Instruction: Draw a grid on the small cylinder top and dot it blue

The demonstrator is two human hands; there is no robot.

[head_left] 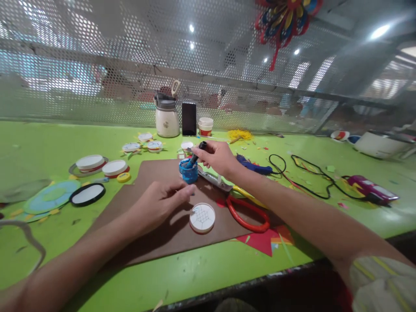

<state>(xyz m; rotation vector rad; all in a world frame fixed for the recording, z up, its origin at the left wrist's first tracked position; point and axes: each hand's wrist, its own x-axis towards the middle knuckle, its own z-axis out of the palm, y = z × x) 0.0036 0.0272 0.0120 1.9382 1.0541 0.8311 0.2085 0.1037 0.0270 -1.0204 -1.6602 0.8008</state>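
My right hand (pixel 217 158) grips a paintbrush (pixel 199 152) with a thick black handle. Its lower end is inside a small blue paint jar (pixel 189 171), so the tip is hidden. Left of and in front of the jar is my left hand (pixel 165 197), thumb stretched out, fingers loosely bent and partly hidden, nothing seen in it. A white round lid (pixel 202 217) with a grid-like pattern and a little blue on it lies just right of my left thumb. Jar and lid rest on a brown board (pixel 152 242).
Red-and-yellow-handled scissors (pixel 248 216) lie beneath my right forearm. A blue glue gun (pixel 253 166) and its cord are to the right. White lids (pixel 115 167) and a black-rimmed disc (pixel 87 195) are at left. A phone (pixel 189 119) stands beside a white flask (pixel 167 121) at the back.
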